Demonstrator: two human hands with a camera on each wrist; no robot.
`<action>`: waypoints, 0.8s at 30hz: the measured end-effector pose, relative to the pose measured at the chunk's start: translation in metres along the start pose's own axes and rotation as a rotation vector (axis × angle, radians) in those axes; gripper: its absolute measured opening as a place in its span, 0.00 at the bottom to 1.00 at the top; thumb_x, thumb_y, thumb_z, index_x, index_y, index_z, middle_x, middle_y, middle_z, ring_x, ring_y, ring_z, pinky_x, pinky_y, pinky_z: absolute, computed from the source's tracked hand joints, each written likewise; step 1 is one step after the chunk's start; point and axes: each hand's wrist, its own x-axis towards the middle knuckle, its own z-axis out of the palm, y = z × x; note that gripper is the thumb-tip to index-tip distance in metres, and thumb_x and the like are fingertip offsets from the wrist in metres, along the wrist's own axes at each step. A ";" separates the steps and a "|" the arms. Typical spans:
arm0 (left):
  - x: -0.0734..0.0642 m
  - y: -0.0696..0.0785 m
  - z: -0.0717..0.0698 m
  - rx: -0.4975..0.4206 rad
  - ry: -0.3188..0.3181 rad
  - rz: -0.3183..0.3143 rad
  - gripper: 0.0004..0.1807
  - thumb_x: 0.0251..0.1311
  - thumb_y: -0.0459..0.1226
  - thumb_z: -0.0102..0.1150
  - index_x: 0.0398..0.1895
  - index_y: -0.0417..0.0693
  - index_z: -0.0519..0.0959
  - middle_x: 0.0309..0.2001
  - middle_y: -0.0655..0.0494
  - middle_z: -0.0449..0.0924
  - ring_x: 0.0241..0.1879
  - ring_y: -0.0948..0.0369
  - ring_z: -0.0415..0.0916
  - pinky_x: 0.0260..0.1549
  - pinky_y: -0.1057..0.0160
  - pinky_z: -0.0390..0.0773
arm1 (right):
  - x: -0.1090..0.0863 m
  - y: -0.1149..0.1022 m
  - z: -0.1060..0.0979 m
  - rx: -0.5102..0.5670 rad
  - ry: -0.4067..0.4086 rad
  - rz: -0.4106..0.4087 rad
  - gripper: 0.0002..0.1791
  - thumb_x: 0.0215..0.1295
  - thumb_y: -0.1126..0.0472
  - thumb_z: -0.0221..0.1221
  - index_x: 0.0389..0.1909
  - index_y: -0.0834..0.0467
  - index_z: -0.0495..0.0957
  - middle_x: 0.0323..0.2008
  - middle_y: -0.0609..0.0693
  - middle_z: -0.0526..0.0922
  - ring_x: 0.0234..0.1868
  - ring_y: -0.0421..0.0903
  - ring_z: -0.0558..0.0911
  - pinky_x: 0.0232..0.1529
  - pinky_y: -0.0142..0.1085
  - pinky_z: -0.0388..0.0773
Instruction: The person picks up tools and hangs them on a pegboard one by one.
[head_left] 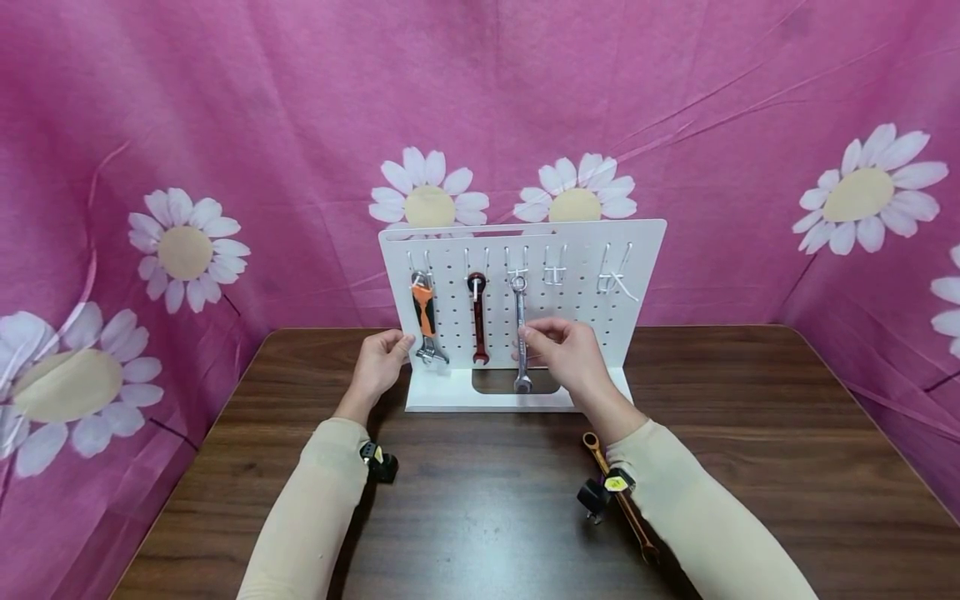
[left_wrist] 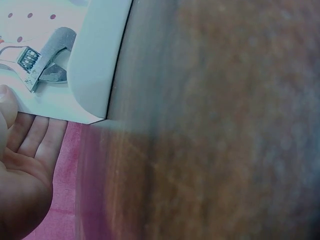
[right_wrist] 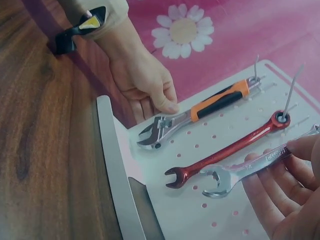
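Note:
A white pegboard stand (head_left: 498, 300) stands upright on the table. My left hand (head_left: 378, 367) grips its left edge, thumb in front and fingers behind. My right hand (head_left: 573, 358) pinches the shank of a silver combination wrench (head_left: 521, 350), held upright before the board, open end down. Its ring end is at the third hook from the left; whether the hook bears it I cannot tell. A red ratcheting combination wrench (right_wrist: 230, 152) hangs on the neighbouring hook. Leftmost hangs an adjustable wrench (head_left: 424, 312) with an orange and black handle, beside my left hand.
Two white wire hooks (head_left: 555, 273) on the board's right hold no tools. A gold-coloured combination wrench (head_left: 639, 533) lies on the brown wooden table (head_left: 480, 500), partly under my right forearm. Behind hangs a pink curtain (head_left: 315, 125) with white flowers.

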 end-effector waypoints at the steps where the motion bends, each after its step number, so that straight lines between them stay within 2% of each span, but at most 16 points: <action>1: 0.000 0.000 0.000 0.000 0.000 -0.001 0.17 0.83 0.40 0.57 0.47 0.33 0.85 0.45 0.37 0.89 0.57 0.42 0.88 0.63 0.45 0.87 | 0.002 0.001 0.000 0.004 0.006 0.003 0.15 0.77 0.64 0.65 0.56 0.72 0.83 0.38 0.53 0.90 0.31 0.37 0.90 0.43 0.38 0.94; 6: 0.000 0.000 0.000 0.003 -0.008 -0.005 0.17 0.83 0.41 0.56 0.48 0.32 0.85 0.46 0.37 0.89 0.57 0.41 0.87 0.63 0.45 0.87 | 0.014 0.006 0.002 -0.033 0.037 0.026 0.17 0.78 0.58 0.65 0.56 0.69 0.85 0.47 0.61 0.90 0.34 0.39 0.90 0.46 0.38 0.93; 10: 0.001 0.000 0.000 0.017 -0.002 -0.001 0.17 0.83 0.41 0.57 0.47 0.34 0.86 0.45 0.38 0.89 0.55 0.43 0.88 0.61 0.45 0.88 | 0.023 0.008 0.004 -0.071 0.059 0.047 0.20 0.78 0.53 0.66 0.57 0.66 0.86 0.54 0.62 0.88 0.37 0.41 0.89 0.48 0.37 0.93; 14: 0.002 0.000 -0.001 0.028 0.007 0.008 0.16 0.82 0.41 0.57 0.46 0.34 0.86 0.41 0.40 0.89 0.52 0.46 0.88 0.59 0.46 0.89 | 0.029 0.006 0.005 -0.100 0.083 0.068 0.22 0.78 0.50 0.66 0.58 0.65 0.86 0.57 0.62 0.88 0.43 0.46 0.90 0.54 0.40 0.92; 19: 0.002 0.000 -0.001 0.033 0.000 0.005 0.17 0.82 0.41 0.57 0.46 0.34 0.86 0.39 0.43 0.89 0.51 0.48 0.87 0.60 0.46 0.89 | 0.033 0.009 0.002 -0.093 0.102 0.099 0.21 0.79 0.53 0.65 0.59 0.66 0.85 0.60 0.64 0.87 0.51 0.54 0.91 0.63 0.46 0.89; 24: 0.002 -0.001 -0.001 0.033 0.003 0.008 0.17 0.82 0.41 0.57 0.46 0.34 0.86 0.39 0.42 0.89 0.50 0.49 0.88 0.59 0.47 0.89 | 0.031 0.018 -0.002 -0.082 0.088 0.103 0.20 0.81 0.57 0.62 0.61 0.68 0.84 0.61 0.66 0.87 0.57 0.57 0.90 0.65 0.46 0.87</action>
